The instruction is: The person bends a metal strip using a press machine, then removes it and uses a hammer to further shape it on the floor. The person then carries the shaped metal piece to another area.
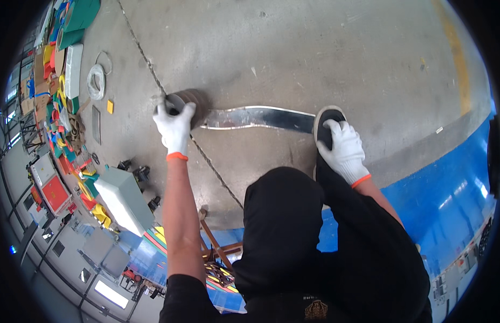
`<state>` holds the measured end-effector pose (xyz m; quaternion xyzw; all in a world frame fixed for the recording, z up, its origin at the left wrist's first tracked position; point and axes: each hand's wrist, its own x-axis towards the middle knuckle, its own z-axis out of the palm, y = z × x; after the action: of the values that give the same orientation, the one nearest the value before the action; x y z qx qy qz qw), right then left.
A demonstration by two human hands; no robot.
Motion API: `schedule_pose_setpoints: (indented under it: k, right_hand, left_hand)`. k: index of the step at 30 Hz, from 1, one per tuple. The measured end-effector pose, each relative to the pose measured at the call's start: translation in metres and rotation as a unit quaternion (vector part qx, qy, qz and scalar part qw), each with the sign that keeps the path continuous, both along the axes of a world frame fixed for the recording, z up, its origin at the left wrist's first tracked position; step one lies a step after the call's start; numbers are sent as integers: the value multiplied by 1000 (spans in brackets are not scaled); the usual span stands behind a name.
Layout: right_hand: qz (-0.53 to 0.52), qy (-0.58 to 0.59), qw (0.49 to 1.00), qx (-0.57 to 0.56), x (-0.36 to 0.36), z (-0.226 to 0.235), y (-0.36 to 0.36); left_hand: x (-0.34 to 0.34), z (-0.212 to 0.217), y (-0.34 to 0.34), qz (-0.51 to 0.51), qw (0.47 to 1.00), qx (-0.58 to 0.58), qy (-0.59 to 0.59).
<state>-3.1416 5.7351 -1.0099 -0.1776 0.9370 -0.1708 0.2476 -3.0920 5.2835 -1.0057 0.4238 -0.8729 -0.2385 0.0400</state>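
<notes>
My left hand (pixel 174 125), in a white glove with an orange cuff, grips a dark brown roll (pixel 199 105) of wide strip, blurred by motion. Its fingers and thumb curl about the hollow end. From the roll a dark, shiny strip (pixel 258 117) with pale edges runs right along the concrete floor, slightly wavy. Its far end meets a dark shoe (pixel 329 114) with a cream sole, which seems to stand on it. Gloved likewise, my right hand (pixel 344 149) lies over the shoe, thumb apart from the fingers; nothing shows in its grasp.
A floor crack (pixel 212 164) passes beneath the roll. On the left lie a coil of pale wire (pixel 96 82), a yellow piece (pixel 110 106), a grey flat plate (pixel 96 125) and a large pale box (pixel 123 199). Blue flooring (pixel 438 185) spreads at right; a wooden frame (pixel 215 242) stands near my left arm.
</notes>
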Motion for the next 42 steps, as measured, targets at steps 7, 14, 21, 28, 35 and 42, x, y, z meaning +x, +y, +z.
schedule_pose_setpoints:
  k: [7, 14, 21, 28, 35, 42]
  right_hand:
    - [-34, 4, 999, 3, 0, -4, 2]
    - [-18, -7, 1000, -2, -3, -3, 1]
    - [8, 4, 1000, -22, 2, -3, 7]
    - [-13, 25, 1000, -1, 0, -3, 3]
    - [-12, 54, 998, -23, 3, -10, 3]
    - [-24, 24, 999, -2, 2, -6, 9]
  left_hand:
    - [37, 194, 42, 38, 969, 70, 233]
    - [107, 243, 58, -157, 925, -168, 301]
    - [-6, 1, 178, -204, 964, -155, -72]
    - [-21, 17, 195, -225, 960, -99, -130]
    - [5, 44, 143, -78, 988, 120, -51]
    - [42, 236, 87, -16, 969, 67, 236]
